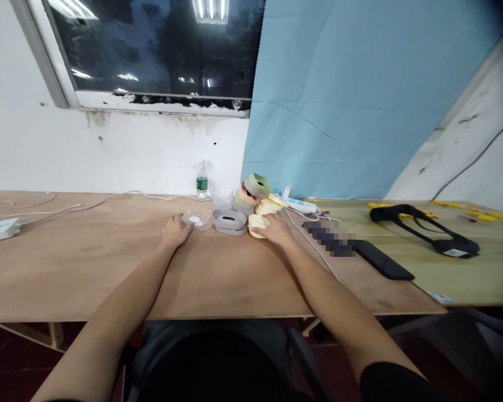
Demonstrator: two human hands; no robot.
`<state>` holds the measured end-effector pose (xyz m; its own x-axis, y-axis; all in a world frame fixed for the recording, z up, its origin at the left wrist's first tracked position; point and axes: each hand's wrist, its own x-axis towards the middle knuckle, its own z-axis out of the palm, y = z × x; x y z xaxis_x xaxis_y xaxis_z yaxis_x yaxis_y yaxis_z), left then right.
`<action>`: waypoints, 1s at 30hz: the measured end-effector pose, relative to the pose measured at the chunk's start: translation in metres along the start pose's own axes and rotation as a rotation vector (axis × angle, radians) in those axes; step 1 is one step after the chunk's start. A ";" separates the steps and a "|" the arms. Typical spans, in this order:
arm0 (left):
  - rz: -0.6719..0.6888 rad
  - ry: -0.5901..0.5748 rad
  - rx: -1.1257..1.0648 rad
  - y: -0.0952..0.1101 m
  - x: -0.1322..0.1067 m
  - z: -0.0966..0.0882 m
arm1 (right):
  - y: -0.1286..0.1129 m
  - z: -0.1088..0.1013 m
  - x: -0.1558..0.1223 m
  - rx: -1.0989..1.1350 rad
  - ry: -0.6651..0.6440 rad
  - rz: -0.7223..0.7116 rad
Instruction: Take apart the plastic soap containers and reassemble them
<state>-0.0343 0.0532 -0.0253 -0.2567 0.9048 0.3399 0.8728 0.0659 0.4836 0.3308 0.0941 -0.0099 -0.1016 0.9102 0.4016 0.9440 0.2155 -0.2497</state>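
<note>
My left hand [176, 230] rests on the table at the left edge of a clear, shallow plastic dish [203, 215] with a white round patch in it. Its thumb and fingers close on that rim. My right hand [275, 229] grips a small cream-coloured tray [257, 221] from its right side, thumb on the near edge. Between the hands sit stacked grey oval trays [229, 222] with a dark slot showing. Behind them lean a green ring-shaped piece [259, 184] and a peach piece [247, 194]. A stack of cream pieces [268, 205] lies just beyond my right hand.
A water bottle [202, 181] stands by the wall. White power strips [302, 205] and cables lie at the back and far left. To the right are a black phone-like slab [383, 260], a blurred-out dark item [331, 239], a black headband-like frame [427, 229] and yellow pieces [486, 215].
</note>
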 end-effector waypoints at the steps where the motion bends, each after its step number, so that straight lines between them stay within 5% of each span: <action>1: 0.003 0.000 0.000 -0.001 0.001 0.001 | 0.000 -0.001 0.000 -0.003 0.009 -0.005; 30: -0.005 -0.037 0.008 0.000 0.000 -0.002 | -0.007 -0.017 -0.001 0.253 0.210 -0.016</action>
<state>-0.0352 0.0526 -0.0241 -0.2458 0.9195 0.3069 0.8748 0.0740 0.4788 0.3294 0.0857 0.0070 -0.0241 0.8189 0.5734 0.8321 0.3344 -0.4426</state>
